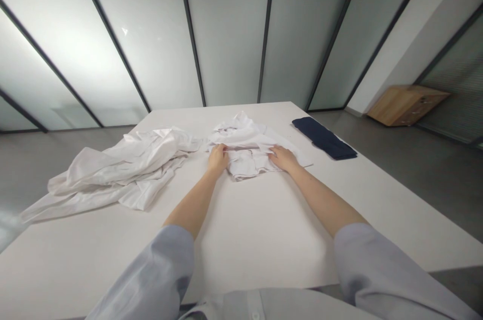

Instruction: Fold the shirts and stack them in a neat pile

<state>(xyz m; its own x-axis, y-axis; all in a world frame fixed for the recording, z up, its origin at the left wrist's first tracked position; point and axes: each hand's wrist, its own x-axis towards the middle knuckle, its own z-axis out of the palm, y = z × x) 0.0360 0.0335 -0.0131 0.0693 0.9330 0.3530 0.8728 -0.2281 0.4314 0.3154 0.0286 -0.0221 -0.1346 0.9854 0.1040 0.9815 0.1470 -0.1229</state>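
Note:
A white shirt (241, 131) lies partly folded near the middle of the table, its collar area bunched toward the far side. My left hand (219, 157) is closed on the left side of a fold in the cloth. On the opposite side, my right hand (283, 158) grips the same fold, its fingertips partly hidden by fabric. Between the hands a lower layer of the shirt shows, with its edge toward me.
To the left, a loose heap of white clothing (124, 169) hangs over the edge of the white table (264, 239). A folded navy cloth (324, 139) lies near the right edge. Frosted glass panels (230, 33) stand behind, and a wooden cabinet (405, 104) is on the floor at right.

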